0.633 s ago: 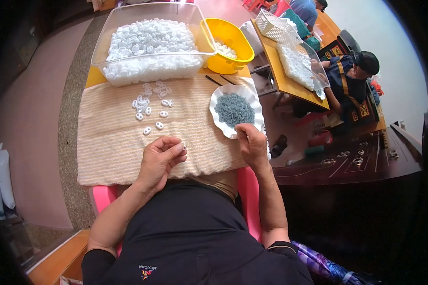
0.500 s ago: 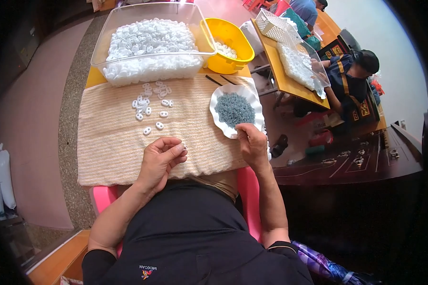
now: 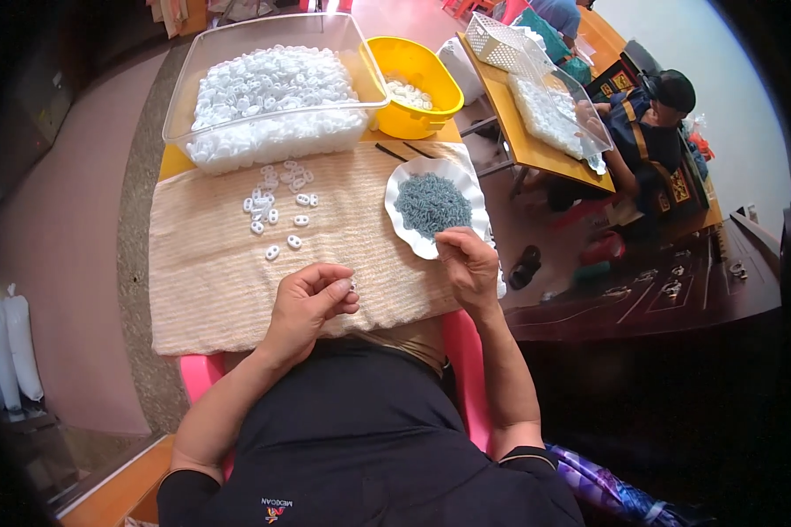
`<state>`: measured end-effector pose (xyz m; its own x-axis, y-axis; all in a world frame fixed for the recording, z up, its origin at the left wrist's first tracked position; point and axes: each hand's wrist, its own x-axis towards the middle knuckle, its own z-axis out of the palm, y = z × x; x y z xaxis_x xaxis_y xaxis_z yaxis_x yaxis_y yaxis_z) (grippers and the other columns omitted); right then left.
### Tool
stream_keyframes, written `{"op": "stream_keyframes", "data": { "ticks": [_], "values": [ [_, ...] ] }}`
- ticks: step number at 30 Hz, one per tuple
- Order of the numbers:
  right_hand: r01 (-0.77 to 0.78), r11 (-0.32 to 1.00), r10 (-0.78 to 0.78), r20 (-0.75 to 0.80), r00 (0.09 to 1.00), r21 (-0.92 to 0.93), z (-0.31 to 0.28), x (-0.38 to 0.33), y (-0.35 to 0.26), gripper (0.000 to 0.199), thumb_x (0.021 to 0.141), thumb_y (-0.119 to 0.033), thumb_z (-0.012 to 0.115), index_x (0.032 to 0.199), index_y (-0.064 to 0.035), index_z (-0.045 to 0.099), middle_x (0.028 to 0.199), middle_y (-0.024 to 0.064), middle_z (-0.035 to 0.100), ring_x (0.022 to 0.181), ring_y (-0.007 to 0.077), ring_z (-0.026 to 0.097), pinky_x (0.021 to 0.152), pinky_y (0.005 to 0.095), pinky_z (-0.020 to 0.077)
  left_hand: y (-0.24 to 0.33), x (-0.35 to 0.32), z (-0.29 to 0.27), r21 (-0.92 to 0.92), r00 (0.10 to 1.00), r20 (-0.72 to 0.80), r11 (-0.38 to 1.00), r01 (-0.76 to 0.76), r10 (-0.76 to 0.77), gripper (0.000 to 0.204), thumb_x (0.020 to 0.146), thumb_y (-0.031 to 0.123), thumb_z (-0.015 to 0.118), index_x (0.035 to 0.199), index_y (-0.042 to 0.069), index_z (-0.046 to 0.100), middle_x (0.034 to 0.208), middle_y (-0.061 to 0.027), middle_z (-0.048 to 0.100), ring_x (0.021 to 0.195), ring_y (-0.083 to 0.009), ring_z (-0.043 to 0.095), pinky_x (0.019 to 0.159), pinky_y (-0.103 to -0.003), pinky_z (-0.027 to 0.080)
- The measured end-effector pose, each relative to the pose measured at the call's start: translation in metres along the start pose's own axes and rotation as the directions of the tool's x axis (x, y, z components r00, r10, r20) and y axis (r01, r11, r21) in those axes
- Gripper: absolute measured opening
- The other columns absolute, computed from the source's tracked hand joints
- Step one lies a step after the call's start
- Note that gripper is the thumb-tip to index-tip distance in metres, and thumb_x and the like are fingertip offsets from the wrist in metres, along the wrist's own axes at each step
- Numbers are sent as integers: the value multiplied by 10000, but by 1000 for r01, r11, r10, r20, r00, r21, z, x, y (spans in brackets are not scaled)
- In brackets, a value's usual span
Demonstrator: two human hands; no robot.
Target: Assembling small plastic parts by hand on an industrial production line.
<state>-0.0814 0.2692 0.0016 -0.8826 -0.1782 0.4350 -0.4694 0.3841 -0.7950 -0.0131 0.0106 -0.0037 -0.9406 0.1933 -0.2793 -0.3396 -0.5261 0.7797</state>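
My left hand (image 3: 312, 303) is pinched round a small white plastic piece, mostly covered by the thumb and fingertips, above the front of the striped cloth (image 3: 211, 290). At the near rim of a white wavy-edged dish (image 3: 397, 221), my right hand (image 3: 468, 268) has its thumb and fingers pressed together. Whatever they may hold is too small to see. Tiny grey-blue pieces (image 3: 431, 202), like little springs or tubes, are heaped in the dish. Several white oval two-holed pieces (image 3: 272, 253) lie loose on the cloth ahead of my left hand.
Behind the cloth stands a large clear bin (image 3: 277, 114) full of white pieces, beside a yellow tub (image 3: 422, 123) with more. Two thin black strips (image 3: 391, 152) lie behind the dish. A co-worker (image 3: 650, 123) sits at another table (image 3: 536, 154) on the right.
The whole view has shifted slightly. My left hand keeps its pinch on the white piece, and my right hand stays at the dish's near rim with fingers closed.
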Motion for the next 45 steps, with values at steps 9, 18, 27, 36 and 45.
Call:
{"op": "stream_keyframes", "data": {
  "ticks": [9,18,27,36,45],
  "values": [
    [-162,937,148,66,987,310,7,-7,-11,91,896,39,613,977,40,654,960,73,611,748,103,596,670,231,526,2,20,24,34,991,126,999,31,-35,154,913,107,648,1028,9,618,850,-49,644,753,-119,639,716,-271,572],
    [-193,882,139,155,978,429,22,-14,-32,102,900,34,611,995,38,648,980,93,606,770,118,598,672,242,539,2,30,40,16,974,206,995,97,-98,199,917,138,652,1059,0,635,830,-41,645,726,-117,628,680,-252,555],
    [-132,922,78,161,984,363,28,-17,-37,111,897,53,600,1002,41,635,990,99,595,803,122,605,685,241,550,-4,31,38,64,974,217,996,58,-71,167,925,159,647,988,5,643,818,-31,642,705,-105,616,669,-238,535],
    [-169,900,103,180,978,401,35,-15,-30,117,906,57,582,1018,52,616,983,96,584,813,130,610,711,256,573,-10,38,37,218,975,219,973,-74,25,151,957,161,592,937,11,597,782,-17,609,683,-81,581,637,-221,501],
    [-250,916,178,240,954,314,35,-20,-31,78,906,76,555,962,52,604,899,63,586,768,121,627,688,247,547,-19,33,34,233,978,207,971,-44,-6,142,978,157,544,951,19,564,820,-25,602,707,-84,561,668,-226,492]
  ]
}}
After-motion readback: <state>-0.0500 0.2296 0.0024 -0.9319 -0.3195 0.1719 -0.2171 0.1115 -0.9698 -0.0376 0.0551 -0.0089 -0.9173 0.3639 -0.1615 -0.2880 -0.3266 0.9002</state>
